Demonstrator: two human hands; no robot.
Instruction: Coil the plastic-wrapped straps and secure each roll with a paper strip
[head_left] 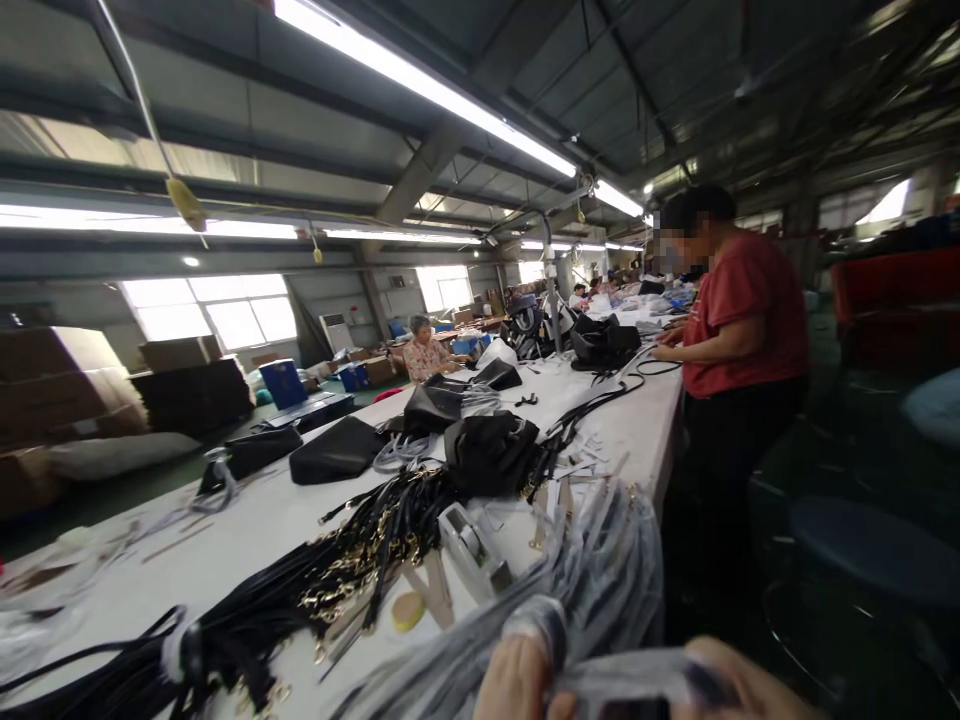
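Note:
At the bottom edge, my left hand [514, 680] has its fingers wrapped round one end of a plastic-wrapped bundle [630, 672]. My right hand [739, 680], blurred and partly cut off by the frame, grips the bundle's other end. What the plastic contains is too blurred to tell. Just beyond my hands lie long clear plastic sleeves [600, 560] on the white table [634, 450]. Black straps [300, 580] with gold clasps spread to the left. A tape dispenser [472, 550] and a yellow roll [407, 611] sit between the straps and the sleeves.
Black bags [491, 450] and loose grey cords lie farther along the table. A person in a red shirt [750, 310] stands at its right side; another in a patterned shirt [429, 355] is across it. A blue stool [874, 545] is at the right. Cardboard boxes [45, 390] stand far left.

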